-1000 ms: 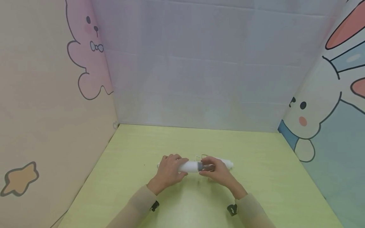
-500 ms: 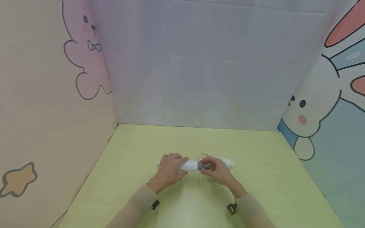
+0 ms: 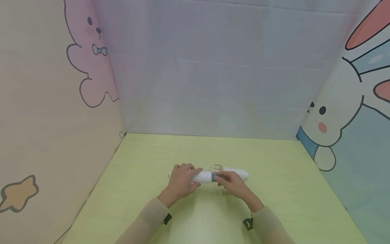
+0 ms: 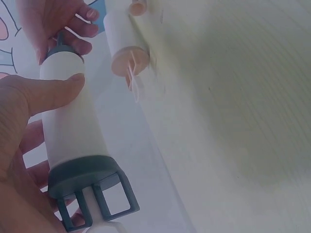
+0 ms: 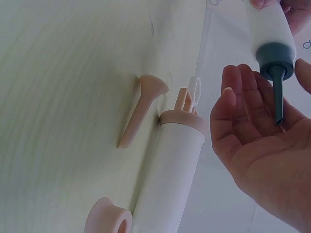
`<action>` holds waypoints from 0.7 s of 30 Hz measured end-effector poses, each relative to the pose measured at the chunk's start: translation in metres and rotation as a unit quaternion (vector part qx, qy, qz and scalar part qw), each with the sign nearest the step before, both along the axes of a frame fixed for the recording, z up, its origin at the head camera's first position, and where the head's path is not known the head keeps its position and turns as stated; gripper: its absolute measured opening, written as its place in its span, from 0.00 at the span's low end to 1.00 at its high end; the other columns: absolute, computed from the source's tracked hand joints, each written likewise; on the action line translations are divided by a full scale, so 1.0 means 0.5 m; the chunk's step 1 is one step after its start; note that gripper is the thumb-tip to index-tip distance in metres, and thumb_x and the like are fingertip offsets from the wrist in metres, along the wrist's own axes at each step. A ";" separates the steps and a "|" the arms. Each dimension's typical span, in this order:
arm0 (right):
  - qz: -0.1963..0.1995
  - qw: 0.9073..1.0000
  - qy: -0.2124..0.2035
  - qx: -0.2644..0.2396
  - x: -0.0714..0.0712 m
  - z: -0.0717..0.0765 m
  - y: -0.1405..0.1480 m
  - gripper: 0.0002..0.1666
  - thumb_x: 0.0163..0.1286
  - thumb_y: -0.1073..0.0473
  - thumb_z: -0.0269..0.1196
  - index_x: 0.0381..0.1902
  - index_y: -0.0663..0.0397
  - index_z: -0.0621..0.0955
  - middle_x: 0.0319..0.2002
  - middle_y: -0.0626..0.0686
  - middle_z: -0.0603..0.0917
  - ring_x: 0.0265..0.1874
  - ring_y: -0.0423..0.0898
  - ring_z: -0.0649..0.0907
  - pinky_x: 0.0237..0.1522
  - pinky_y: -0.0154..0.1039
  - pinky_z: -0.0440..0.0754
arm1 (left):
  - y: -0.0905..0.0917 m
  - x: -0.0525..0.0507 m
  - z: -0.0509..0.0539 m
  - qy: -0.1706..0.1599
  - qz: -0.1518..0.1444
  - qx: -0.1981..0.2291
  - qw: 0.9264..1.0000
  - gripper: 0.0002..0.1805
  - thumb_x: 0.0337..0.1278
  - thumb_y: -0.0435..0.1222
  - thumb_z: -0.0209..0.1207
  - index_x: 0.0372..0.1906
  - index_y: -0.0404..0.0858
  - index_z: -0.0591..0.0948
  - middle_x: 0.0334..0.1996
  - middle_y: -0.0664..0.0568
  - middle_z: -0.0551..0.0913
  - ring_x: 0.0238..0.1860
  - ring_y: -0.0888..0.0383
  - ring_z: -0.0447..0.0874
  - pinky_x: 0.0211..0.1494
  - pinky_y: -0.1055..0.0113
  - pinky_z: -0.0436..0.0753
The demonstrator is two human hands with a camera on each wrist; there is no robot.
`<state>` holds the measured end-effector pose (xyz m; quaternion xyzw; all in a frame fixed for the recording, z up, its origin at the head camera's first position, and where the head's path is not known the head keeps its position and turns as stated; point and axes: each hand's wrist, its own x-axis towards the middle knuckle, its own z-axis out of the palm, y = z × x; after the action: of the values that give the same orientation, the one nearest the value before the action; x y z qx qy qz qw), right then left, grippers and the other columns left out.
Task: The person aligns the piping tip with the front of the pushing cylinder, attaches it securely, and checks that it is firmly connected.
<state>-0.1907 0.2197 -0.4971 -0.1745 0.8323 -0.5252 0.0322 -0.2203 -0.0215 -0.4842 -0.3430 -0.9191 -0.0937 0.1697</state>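
Note:
My left hand (image 3: 181, 181) grips the white barrel of a piping syringe (image 3: 202, 177), its thumb lying along the side. At the barrel's near end, the left wrist view shows a dark blue-grey collar (image 4: 85, 177) with two loop handles and a white plunger part. At the other end is a dark blue-grey nozzle cap (image 5: 276, 57) with a long thin tip (image 5: 277, 94). My right hand (image 3: 234, 184) has its fingers curled around this cap, thumb on the opposite side, the thin tip pointing into the palm. How firmly they press is unclear.
A second white syringe with a peach collar (image 5: 182, 120) lies on the pale yellow-green table (image 3: 195, 220) behind my right hand. Near it are a peach cone-shaped nozzle (image 5: 141, 107) and a peach ring-like cap (image 5: 104, 218). Cartoon-printed sheets hang around the table.
My right fingers have shifted from around the thin tip onto the nozzle cap, covering more of it in the head view. The left hand keeps its grip on the barrel.

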 end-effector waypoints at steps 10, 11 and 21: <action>-0.005 1.000 0.006 0.022 0.031 0.062 -0.023 0.28 0.62 0.65 0.67 0.58 0.72 0.73 0.49 0.69 0.79 0.42 0.63 0.82 0.40 0.47 0.81 | -0.003 0.003 -0.002 0.000 0.006 -0.004 1.000 0.27 0.43 0.53 0.70 0.53 0.52 0.82 0.41 0.55 0.81 0.41 0.53 0.78 0.42 0.53 0.73; -0.006 1.000 0.007 0.018 0.034 0.067 -0.024 0.28 0.61 0.66 0.67 0.57 0.72 0.73 0.48 0.70 0.79 0.42 0.65 0.82 0.39 0.48 0.81 | -0.003 0.003 -0.001 -0.001 0.007 -0.003 1.000 0.27 0.43 0.52 0.70 0.53 0.52 0.82 0.41 0.55 0.81 0.41 0.53 0.78 0.42 0.53 0.73; -0.015 0.999 0.034 -0.029 0.008 0.009 -0.016 0.27 0.54 0.70 0.71 0.53 0.69 0.76 0.49 0.65 0.80 0.46 0.60 0.82 0.42 0.44 0.81 | -0.006 0.004 -0.008 -0.006 0.007 0.005 1.000 0.27 0.43 0.53 0.70 0.52 0.52 0.82 0.40 0.55 0.81 0.40 0.53 0.78 0.41 0.53 0.73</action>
<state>-0.1865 0.2118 -0.4925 -0.1806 0.8200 -0.5430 -0.0093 -0.2183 -0.0247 -0.4882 -0.3356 -0.9219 -0.0992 0.1660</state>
